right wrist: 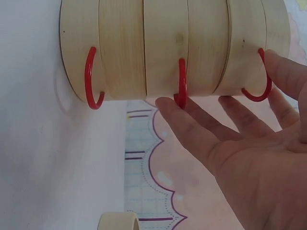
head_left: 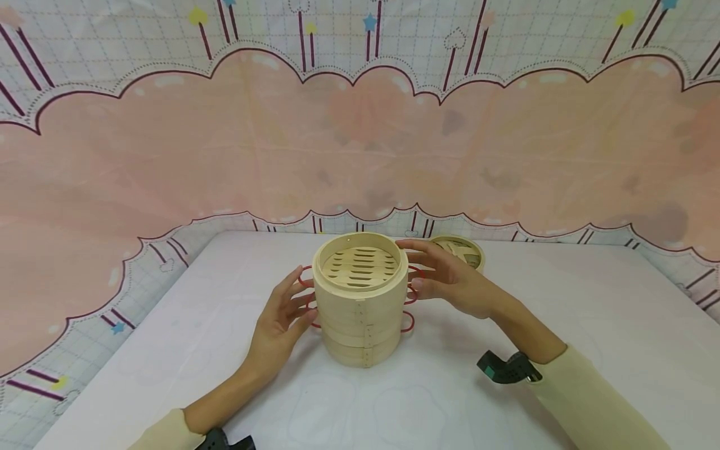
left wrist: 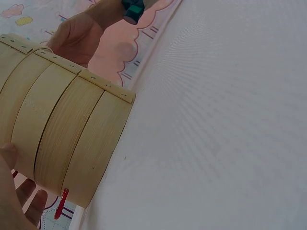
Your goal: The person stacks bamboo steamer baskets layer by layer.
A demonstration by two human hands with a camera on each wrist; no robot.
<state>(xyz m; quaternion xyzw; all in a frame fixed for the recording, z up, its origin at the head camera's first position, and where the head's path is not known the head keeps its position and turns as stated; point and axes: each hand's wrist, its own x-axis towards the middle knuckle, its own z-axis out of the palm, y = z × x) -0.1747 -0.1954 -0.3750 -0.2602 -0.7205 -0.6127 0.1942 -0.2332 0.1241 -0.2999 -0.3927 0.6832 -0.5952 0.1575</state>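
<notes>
The person's left hand [head_left: 278, 319] rests along the left side of the stack with its fingers relaxed and spread, and the right hand [head_left: 450, 284] reaches to the right side with its fingers loosely extended. Neither looks clenched round anything; how firmly they press cannot be told. Between them stands the bamboo steamer stack [head_left: 343, 319], upright on the white table [head_left: 534, 275], its long axis vertical

The key relation is one of height: the right hand lies higher and farther, its upper finger level with the open rim, so it is nearer the top tier, while the left hand sits lower and nearer, its thumb beside the lower part of the wall. Red handles [right wrist: 88, 76] stick out on both sides by the fingers, and the slatted floor [head_left: 362, 269] shows inside the uncovered top

Beyond the right hand, on the far right, is a round woven lid [head_left: 464, 249], partly hidden by that hand. A patterned backdrop [head_left: 337, 150] hangs at the far side

Several left fingertips are lost behind the stack in the head view, and exact contact with the handles is hard to make out. The right wrist view cuts off a pale curved object [right wrist: 115, 221] at its lower edge, too little shown to identify
</notes>
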